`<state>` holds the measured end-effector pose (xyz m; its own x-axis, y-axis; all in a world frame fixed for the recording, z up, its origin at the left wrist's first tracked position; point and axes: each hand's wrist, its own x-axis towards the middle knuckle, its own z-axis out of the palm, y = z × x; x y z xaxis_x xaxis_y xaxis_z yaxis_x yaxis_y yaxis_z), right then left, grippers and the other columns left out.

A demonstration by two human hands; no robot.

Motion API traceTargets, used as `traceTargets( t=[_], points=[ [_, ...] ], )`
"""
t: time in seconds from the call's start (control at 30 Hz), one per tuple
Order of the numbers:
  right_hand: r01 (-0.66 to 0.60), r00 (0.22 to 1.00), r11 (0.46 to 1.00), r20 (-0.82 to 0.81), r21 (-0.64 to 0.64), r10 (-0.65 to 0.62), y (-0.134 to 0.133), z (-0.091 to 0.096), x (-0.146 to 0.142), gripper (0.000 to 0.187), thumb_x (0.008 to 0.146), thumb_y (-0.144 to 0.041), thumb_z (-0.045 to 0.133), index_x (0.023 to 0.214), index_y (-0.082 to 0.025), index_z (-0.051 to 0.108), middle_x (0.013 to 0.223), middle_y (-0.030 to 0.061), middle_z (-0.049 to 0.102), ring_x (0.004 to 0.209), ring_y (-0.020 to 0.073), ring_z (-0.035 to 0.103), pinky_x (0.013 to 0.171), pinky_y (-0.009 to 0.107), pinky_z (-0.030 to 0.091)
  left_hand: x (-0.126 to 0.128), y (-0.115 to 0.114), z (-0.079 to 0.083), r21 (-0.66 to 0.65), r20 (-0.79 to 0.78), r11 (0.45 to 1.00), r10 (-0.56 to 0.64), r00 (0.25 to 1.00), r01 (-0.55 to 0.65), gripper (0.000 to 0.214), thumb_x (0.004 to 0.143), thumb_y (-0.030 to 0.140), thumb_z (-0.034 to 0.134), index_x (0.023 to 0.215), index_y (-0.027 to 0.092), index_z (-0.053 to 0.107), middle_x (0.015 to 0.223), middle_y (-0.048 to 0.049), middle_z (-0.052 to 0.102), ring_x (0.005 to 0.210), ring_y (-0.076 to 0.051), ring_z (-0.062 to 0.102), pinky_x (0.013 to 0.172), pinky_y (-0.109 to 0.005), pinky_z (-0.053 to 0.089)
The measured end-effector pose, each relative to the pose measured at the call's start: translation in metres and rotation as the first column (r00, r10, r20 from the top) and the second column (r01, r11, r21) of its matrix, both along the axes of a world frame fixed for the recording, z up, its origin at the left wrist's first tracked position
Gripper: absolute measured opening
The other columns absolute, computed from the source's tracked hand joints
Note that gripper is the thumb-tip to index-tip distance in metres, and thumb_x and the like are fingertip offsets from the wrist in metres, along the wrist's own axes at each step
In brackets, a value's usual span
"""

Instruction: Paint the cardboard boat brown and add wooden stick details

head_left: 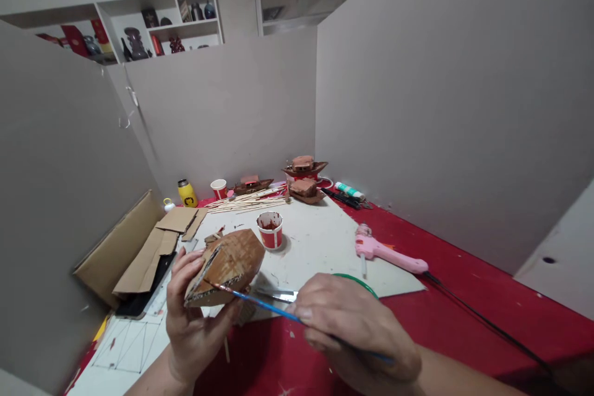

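My left hand [197, 328] grips a small cardboard boat [239, 257] from below and the side, holding it tilted above the table. Patchy brown paint covers much of its surface, and corrugated edges show pale along its rim. Between the fingers of my right hand [348, 325] is a blue paintbrush [266, 304], its tip touching the boat near the cut edge. Behind the boat stands a red and white paper cup [270, 232] with dark reddish-brown paint inside. A metal blade-like tool [281, 294] lies partly hidden by my right hand.
A pink hot glue gun [387, 253] lies to the right, its cord trailing off. Cardboard pieces [146, 253] lie at left. Thin wooden sticks [248, 200], brown model boats [304, 167] and a yellow bottle [187, 193] are at the back. Grey partitions [445, 105] enclose the table.
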<state>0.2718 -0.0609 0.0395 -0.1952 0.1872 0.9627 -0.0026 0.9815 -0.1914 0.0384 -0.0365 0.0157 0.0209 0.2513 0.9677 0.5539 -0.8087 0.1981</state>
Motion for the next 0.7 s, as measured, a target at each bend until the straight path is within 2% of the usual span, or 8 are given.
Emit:
traceTargets(
  t=[0.2, 0.43, 0.5, 0.6, 0.7],
  points=[
    [0.214, 0.960, 0.968, -0.154, -0.128, -0.232, 0.0103, -0.0018, 0.0047, 0.032, 0.084, -0.003, 0.063, 0.104, -0.026, 0.073, 0.077, 0.0054, 0.076, 0.067, 0.0206, 0.071, 0.064, 0.035, 0.059, -0.0017, -0.0005, -0.0036, 0.003, 0.042, 1.000, -0.008, 0.999, 0.007, 0.082, 0.061, 0.011, 0.086, 0.132, 0.027, 0.048, 0.115, -0.0055, 0.062, 0.116, -0.028, 0.061, 0.113, -0.062, 0.034],
    [0.113, 0.992, 0.993, -0.047, -0.039, -0.115, 0.0027, -0.0011, 0.0021, 0.044, 0.084, -0.002, 0.059, 0.123, -0.024, 0.065, 0.083, 0.0065, 0.076, 0.074, 0.0211, 0.072, 0.067, 0.035, 0.059, -0.0005, -0.0025, -0.0023, 0.009, 0.045, 0.998, -0.060, 0.997, 0.059, 0.085, 0.059, 0.005, 0.085, 0.133, 0.024, 0.049, 0.119, -0.0078, 0.061, 0.117, -0.029, 0.059, 0.113, -0.061, 0.034],
    [0.150, 0.987, 0.988, -0.051, -0.048, -0.152, 0.0051, -0.0010, 0.0020, 0.042, 0.084, -0.002, 0.060, 0.119, -0.024, 0.066, 0.083, 0.0060, 0.076, 0.073, 0.0205, 0.072, 0.067, 0.033, 0.059, -0.0003, -0.0028, -0.0020, 0.021, 0.049, 0.999, -0.045, 0.998, 0.044, 0.085, 0.059, 0.005, 0.085, 0.133, 0.025, 0.049, 0.118, -0.0074, 0.061, 0.116, -0.029, 0.060, 0.112, -0.061, 0.036],
    [0.241, 0.960, 0.962, -0.111, -0.129, -0.256, 0.0096, 0.0005, 0.0016, 0.036, 0.083, -0.002, 0.063, 0.109, -0.025, 0.070, 0.080, 0.0040, 0.076, 0.070, 0.0187, 0.071, 0.065, 0.030, 0.058, -0.0011, -0.0027, -0.0023, 0.021, 0.061, 1.000, -0.019, 0.998, 0.017, 0.084, 0.058, 0.008, 0.086, 0.132, 0.025, 0.050, 0.117, -0.0071, 0.062, 0.114, -0.030, 0.061, 0.111, -0.062, 0.038],
    [0.209, 0.970, 0.971, -0.103, -0.115, -0.221, 0.0076, 0.0038, 0.0023, 0.037, 0.084, -0.002, 0.061, 0.112, -0.026, 0.069, 0.080, 0.0044, 0.076, 0.070, 0.0189, 0.072, 0.065, 0.031, 0.058, -0.0028, -0.0025, -0.0031, 0.027, 0.047, 1.000, -0.004, 0.999, 0.002, 0.084, 0.057, 0.011, 0.087, 0.130, 0.026, 0.051, 0.113, -0.0054, 0.063, 0.111, -0.030, 0.063, 0.111, -0.062, 0.037]
  ],
)
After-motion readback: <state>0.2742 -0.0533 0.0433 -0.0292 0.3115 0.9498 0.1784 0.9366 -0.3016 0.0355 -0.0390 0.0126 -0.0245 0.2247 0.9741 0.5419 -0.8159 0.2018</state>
